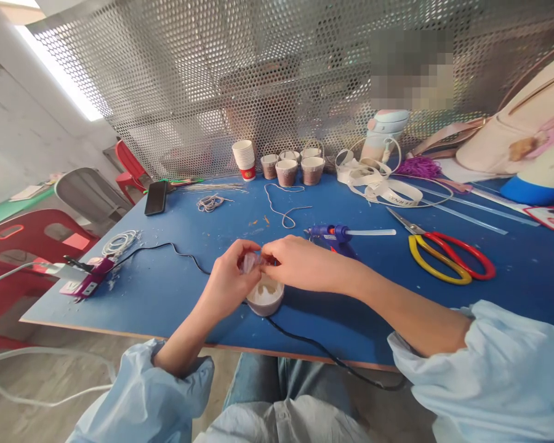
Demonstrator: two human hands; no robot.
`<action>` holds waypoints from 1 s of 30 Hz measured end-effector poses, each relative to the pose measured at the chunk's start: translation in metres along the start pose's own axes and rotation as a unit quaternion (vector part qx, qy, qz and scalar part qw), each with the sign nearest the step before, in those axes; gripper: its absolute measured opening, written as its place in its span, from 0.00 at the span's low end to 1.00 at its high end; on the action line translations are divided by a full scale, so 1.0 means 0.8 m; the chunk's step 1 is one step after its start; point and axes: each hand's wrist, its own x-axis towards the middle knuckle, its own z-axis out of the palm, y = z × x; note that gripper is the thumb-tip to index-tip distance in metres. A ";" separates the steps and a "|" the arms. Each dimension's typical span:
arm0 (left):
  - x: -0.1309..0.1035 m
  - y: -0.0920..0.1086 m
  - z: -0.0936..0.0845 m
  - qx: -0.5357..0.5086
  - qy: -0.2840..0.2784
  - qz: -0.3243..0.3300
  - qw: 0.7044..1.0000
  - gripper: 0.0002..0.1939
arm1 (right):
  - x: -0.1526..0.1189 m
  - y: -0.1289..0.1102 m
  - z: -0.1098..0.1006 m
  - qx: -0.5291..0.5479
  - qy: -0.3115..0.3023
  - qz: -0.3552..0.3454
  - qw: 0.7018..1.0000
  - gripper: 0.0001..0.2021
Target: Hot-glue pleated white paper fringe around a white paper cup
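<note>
Left hand (228,274) pinches pale crumpled piece (249,263) above cup (265,306); right hand (298,261) at it too, grip partly hidden. Blue table (175,295): glue gun (333,234), scissors (443,249) right; stacked paper cups (244,159) behind; power strip (88,280) left.

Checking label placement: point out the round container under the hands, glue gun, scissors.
Round container (264,305): head view, on its front outer wall.
Glue gun (333,234): head view, on its blue body.
Scissors (432,236): head view, on the red handle near the pivot.
</note>
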 end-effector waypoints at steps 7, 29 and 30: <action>-0.002 -0.005 -0.003 -0.067 -0.044 -0.033 0.996 0.16 | 0.010 -0.002 0.017 -0.107 0.032 -0.014 0.994 0.09; -0.014 -0.030 -0.011 -0.313 -0.065 -0.061 0.946 0.11 | 0.011 0.031 0.011 0.205 -0.034 0.021 0.978 0.14; -0.014 -0.030 -0.011 -0.312 -0.063 -0.060 0.946 0.11 | 0.012 0.032 0.011 0.212 -0.034 0.021 0.976 0.16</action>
